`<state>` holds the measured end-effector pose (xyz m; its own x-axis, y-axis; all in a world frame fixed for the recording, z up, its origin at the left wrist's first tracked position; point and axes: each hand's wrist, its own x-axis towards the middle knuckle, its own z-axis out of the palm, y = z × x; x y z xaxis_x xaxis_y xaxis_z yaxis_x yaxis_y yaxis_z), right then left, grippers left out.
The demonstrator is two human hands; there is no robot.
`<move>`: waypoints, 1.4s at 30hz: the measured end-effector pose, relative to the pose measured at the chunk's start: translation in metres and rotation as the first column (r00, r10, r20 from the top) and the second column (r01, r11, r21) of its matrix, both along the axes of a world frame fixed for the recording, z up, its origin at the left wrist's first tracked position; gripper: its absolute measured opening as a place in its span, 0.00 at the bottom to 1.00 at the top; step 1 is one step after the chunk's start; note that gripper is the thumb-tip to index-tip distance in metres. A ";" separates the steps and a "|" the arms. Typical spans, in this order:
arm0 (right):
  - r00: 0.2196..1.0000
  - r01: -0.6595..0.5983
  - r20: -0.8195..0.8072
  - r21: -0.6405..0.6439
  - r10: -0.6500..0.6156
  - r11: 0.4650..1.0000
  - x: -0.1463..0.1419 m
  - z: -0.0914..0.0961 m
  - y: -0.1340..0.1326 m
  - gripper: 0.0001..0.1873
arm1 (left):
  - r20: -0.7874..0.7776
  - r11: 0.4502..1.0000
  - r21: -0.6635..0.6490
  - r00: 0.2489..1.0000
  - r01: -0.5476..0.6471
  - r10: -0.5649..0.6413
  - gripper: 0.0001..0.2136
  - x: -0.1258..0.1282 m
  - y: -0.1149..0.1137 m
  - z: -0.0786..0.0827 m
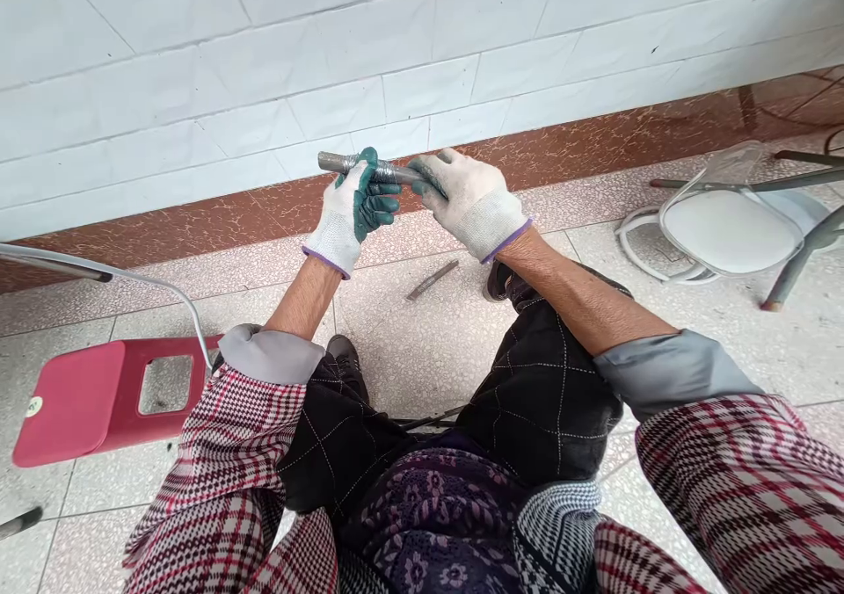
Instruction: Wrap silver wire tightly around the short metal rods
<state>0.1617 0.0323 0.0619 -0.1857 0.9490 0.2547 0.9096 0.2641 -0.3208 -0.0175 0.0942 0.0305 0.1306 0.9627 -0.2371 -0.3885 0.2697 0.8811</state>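
A grey metal rod (pixel 403 175) is held up level in front of me, with thin silvery wire (pixel 384 170) wound around its middle. My left hand (pixel 356 203), in a white glove with a green coated palm, is closed around the wound part. Its thumb lies across the top, and the rod's left end sticks out past it. My right hand (pixel 465 194), in a matching glove, grips the rod's right end with the fingers curled over it. That end is hidden in the glove.
A short metal rod (pixel 432 279) lies on the speckled tile floor between my feet. To the left is a red folding chair (pixel 79 396). A white seat (pixel 729 229) with metal legs stands to the right. The tiled wall (pixel 409 58) rises just ahead.
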 end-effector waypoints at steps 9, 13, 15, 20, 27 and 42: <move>1.000 -0.005 0.029 -0.032 0.006 0.999 0.010 0.001 -0.005 0.19 | 0.004 0.982 -0.086 0.986 0.169 -0.169 0.14 -0.002 -0.022 0.013; 0.998 -0.007 0.055 -0.034 0.009 0.999 0.008 -0.002 -0.001 0.19 | -0.004 0.991 -0.054 0.993 0.119 -0.119 0.10 -0.004 -0.024 0.010; 0.997 -0.012 0.069 -0.044 0.015 0.999 0.006 -0.002 0.000 0.18 | 0.004 0.991 -0.081 0.994 0.109 -0.109 0.10 -0.005 -0.022 0.009; 0.997 -0.007 0.078 -0.088 0.014 0.996 0.005 0.002 0.000 0.16 | -0.066 0.988 -0.079 0.988 0.134 -0.140 0.06 -0.002 -0.022 0.010; 0.995 0.061 -0.085 0.012 -0.059 0.998 0.013 0.006 -0.003 0.13 | -0.099 0.992 -0.009 0.987 0.124 -0.125 0.05 0.001 -0.028 0.018; 0.916 -0.055 -0.400 -0.059 0.027 0.997 0.001 -0.007 0.001 0.18 | -0.202 0.987 0.126 0.977 0.095 -0.068 0.06 0.004 -0.031 0.015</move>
